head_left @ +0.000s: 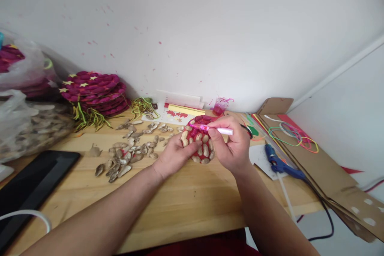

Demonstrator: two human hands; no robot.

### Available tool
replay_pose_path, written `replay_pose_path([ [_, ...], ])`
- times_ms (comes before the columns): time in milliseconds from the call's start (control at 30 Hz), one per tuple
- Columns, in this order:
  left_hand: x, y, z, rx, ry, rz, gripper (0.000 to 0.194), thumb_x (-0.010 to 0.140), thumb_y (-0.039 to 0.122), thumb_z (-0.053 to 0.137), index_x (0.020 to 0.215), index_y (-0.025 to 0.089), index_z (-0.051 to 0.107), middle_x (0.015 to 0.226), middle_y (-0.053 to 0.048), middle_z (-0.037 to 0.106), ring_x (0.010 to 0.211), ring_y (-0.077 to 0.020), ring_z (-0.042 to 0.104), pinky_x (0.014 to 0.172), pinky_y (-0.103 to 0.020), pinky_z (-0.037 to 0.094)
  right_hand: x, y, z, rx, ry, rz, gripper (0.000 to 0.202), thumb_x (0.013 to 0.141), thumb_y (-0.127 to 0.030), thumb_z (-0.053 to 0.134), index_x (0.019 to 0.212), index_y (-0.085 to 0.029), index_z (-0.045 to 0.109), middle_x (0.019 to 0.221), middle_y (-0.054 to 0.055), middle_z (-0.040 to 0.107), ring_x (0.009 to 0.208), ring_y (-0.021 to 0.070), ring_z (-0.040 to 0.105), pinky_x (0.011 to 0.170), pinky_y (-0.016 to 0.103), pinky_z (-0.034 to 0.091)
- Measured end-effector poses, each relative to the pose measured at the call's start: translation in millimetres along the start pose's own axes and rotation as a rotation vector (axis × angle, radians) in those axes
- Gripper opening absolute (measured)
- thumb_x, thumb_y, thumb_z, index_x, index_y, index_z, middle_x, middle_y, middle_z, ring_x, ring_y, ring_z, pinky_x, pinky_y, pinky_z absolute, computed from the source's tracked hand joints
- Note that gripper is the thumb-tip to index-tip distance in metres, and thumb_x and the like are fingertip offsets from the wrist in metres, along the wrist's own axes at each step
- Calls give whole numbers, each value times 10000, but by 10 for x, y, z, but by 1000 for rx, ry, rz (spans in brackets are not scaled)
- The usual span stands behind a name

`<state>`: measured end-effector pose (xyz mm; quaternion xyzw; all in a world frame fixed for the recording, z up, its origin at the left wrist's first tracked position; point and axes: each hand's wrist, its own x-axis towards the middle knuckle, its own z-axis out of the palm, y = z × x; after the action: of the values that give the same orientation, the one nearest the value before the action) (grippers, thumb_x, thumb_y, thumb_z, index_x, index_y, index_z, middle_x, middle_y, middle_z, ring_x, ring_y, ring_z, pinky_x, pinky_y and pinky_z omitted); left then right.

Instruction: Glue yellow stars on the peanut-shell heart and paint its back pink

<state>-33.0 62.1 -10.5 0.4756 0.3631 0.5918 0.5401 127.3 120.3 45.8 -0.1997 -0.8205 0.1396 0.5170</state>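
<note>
My left hand (177,153) grips the lower left side of a red disc covered with peanut shells (205,150), its thumb lying over the shells. The upper part of the disc is magenta; the lower shells are bare tan. My right hand (232,142) is closed around a paintbrush (223,130) with a white handle and a pink-stained front. Its tip rests at the disc's upper left, where the shells are magenta. Left of my left hand, loose peanut shells (120,160) lie scattered over the wooden table (180,208).
A stack of magenta peanut-shell discs (96,92) stands by the wall, beside bags of shells (39,128). A cup of magenta paint (220,107) is behind the disc. A blue glue gun (279,164), cardboard (324,172), cords (295,134) and a black tablet (39,184) lie around.
</note>
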Motion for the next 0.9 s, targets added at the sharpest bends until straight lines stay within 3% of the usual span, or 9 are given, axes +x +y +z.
replay_pose_path([
  [633,11,-68,35,-262,100,-134,363,740,420,923,881,148,728,750,-41,773,616,-158,691,644,-270,567,7,86,-12,-48,4,33,35,982,-217,671,981,-251,677,904,16,734,854,203,679,819,391,512],
  [900,6,63,106,-427,122,-222,404,610,339,1002,841,149,731,745,-36,788,611,-164,707,617,-265,579,20,132,-16,39,11,77,30,994,-227,665,994,-242,690,934,14,734,867,181,683,810,348,534],
])
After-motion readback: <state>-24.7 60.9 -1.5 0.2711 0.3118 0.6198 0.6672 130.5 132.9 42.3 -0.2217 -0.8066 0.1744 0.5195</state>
